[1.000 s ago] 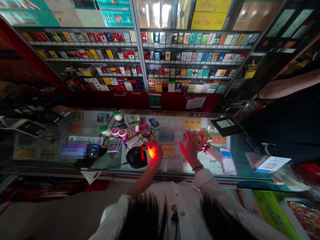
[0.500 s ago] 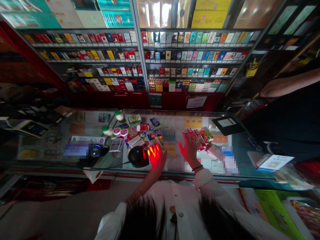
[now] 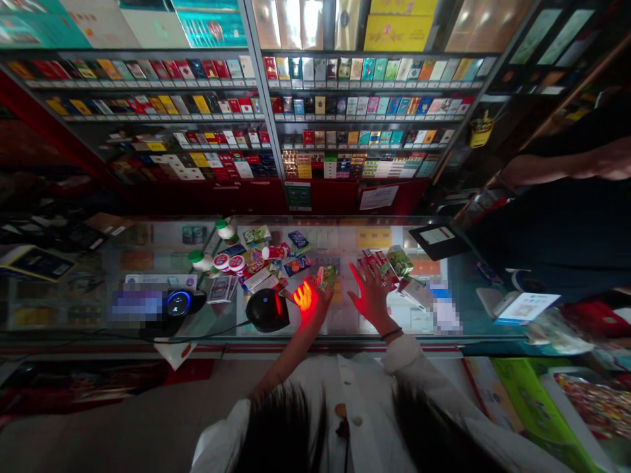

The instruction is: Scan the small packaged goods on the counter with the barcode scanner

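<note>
"Nearest the body, what's there?"
"The left hand (image 3: pixel 311 303), fingers bent, lit red by a rounded black plastic scanner (image 3: pixel 261 312) just to its left."
"Clamped on something?"
"I can't tell. A small green printed carton (image 3: pixel 326 274) sits at its fingertips, on the far side."
"How would you handle that carton?"
"Pinch it by the edges, keep fingers off the face turned to the red light, and tilt it slowly."
"And the right hand (image 3: pixel 373 299)?"
"Fingers spread apart over small red packs (image 3: pixel 384 263); a green printed box (image 3: pixel 400 261) sits just beyond, rightward."
"Farther off?"
"White plastic bottles with green caps (image 3: pixel 227 232), beyond the left hand and leftward."
</note>
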